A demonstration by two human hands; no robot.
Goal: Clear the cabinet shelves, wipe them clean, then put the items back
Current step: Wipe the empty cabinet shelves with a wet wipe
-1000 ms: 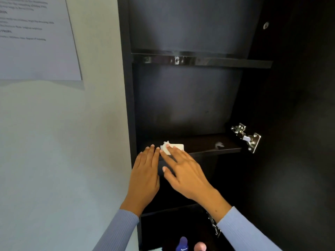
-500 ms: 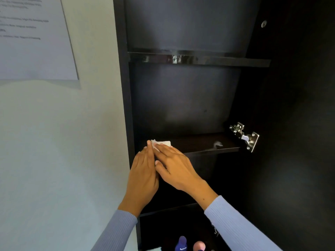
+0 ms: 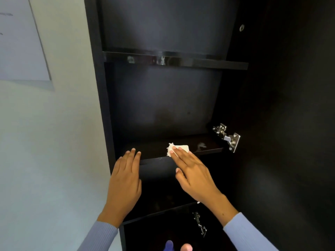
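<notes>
You are in the wiping step: your right hand (image 3: 194, 175) lies flat, fingers extended, pressing a small white wipe (image 3: 178, 149) onto the middle shelf (image 3: 208, 148) near its front edge, roughly midway across. Your left hand (image 3: 125, 180) is open and holds nothing, fingertips resting on the shelf's front lip by the cabinet's left wall (image 3: 101, 105). Both visible shelves are bare. Next, I judge, you need to sweep the wipe right toward the hinge (image 3: 227, 137), where a pale smear (image 3: 201, 145) shows
</notes>
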